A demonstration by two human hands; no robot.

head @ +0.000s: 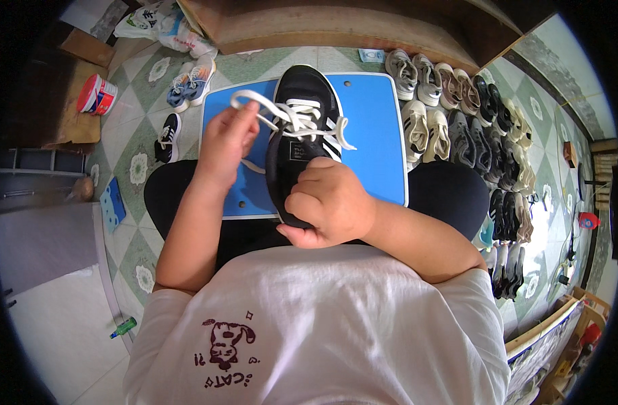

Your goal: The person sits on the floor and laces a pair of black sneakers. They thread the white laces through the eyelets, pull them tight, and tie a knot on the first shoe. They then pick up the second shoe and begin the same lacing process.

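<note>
A black sneaker (303, 91) with white side stripes lies on a small blue table (375, 136), its toe pointing away from me. My left hand (230, 134) pinches a loop of the white shoelace (248, 95) to the left of the shoe, lifted off the tongue. At the heel, my right hand (329, 202) is closed around the shoe's collar, thumb underneath. The lace is crossed over the tongue, and one loose end curls out at the right side of the shoe. My right palm hides much of the heel.
Several pairs of shoes (461, 136) stand in rows on the tiled floor at the right. A single black sneaker (168, 137) and a blue-orange pair (191, 83) lie at the left. Beyond the table is a wooden cabinet (339, 40); a red-lidded bucket (97, 95) stands far left.
</note>
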